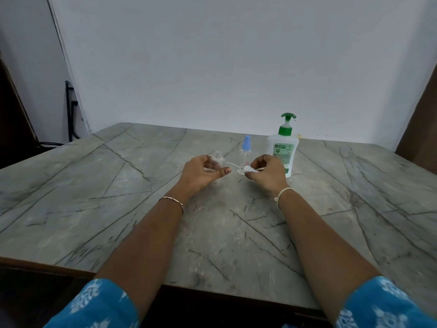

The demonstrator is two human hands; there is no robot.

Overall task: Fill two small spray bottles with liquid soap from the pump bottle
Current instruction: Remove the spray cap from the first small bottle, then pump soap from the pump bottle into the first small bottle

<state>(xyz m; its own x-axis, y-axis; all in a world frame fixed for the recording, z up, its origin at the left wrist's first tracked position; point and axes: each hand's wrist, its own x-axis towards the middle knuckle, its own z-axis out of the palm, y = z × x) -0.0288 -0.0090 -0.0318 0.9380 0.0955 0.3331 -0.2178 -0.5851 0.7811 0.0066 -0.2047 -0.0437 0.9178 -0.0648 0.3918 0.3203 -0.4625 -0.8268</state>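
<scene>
A grey marble-patterned tabletop point(142, 185) carries 1 white pump bottle with a green pump point(282, 147) and, just beside it, 1 clear small spray bottle with a blue cap point(246, 152).

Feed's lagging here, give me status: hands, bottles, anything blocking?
Left hand holds open clear bottle. Right hand holds its white sprayer, tube out. Blue-capped bottle still capped. Pump bottle upright, path clear.

Blue white-patterned sleeves point(94, 304), a thin chain bracelet point(173, 201) left, a pale thread band point(283, 192) right.

Plain room: marble-patterned table point(118, 185), bare wall point(212, 55)
</scene>
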